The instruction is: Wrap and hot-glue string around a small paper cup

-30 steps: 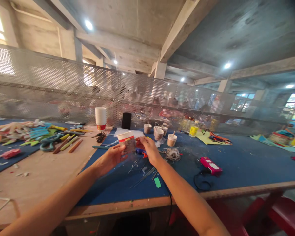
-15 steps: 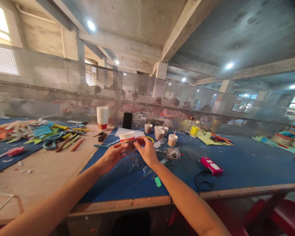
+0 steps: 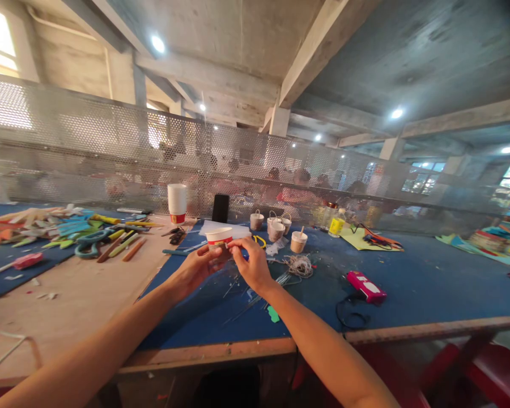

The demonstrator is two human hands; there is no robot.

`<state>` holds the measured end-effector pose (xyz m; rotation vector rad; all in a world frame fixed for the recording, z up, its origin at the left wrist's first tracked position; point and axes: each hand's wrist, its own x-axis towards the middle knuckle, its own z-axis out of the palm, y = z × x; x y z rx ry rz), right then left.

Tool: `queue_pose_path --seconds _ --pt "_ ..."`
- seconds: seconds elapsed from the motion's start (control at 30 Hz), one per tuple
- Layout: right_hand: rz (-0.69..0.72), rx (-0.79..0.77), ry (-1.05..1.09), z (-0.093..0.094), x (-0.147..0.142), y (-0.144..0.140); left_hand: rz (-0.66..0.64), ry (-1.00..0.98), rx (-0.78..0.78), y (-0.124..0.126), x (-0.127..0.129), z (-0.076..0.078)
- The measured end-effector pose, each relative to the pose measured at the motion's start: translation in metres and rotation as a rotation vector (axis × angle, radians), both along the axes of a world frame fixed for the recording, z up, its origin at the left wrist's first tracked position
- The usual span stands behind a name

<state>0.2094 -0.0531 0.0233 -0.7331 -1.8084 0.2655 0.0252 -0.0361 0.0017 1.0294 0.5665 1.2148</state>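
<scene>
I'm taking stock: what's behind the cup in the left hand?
Behind the cup a white sheet shows on both sides, and farther back stands what looks like a black phone. The cup covers part of the sheet; anything there is hidden.

Both bare forearms [image 3: 130,322] angled inward, left hand [image 3: 199,266] curled, right hand [image 3: 251,265] close beside it, fingers [image 3: 240,243] bent

Twine [image 3: 298,266], small cups [image 3: 276,231], pink device [image 3: 366,287] on blue tabletop [image 3: 433,277]

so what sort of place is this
Probably a craft workshop, perhaps a craft classroom: the stack of paper cups, the small cups with looped handles and the tangle of cord all point that way.
</scene>
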Motion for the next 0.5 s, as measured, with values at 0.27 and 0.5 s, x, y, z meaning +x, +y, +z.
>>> queue_pose_path --seconds 0.27,0.5 --pt "0.055 -0.204 0.222 0.0 0.003 0.011 -0.013 0.04 -0.021 0.002 -0.002 -0.002" --pt "0.13 -0.389 0.361 -0.005 -0.001 0.022 -0.009 0.095 0.007 -0.001 -0.002 -0.001"
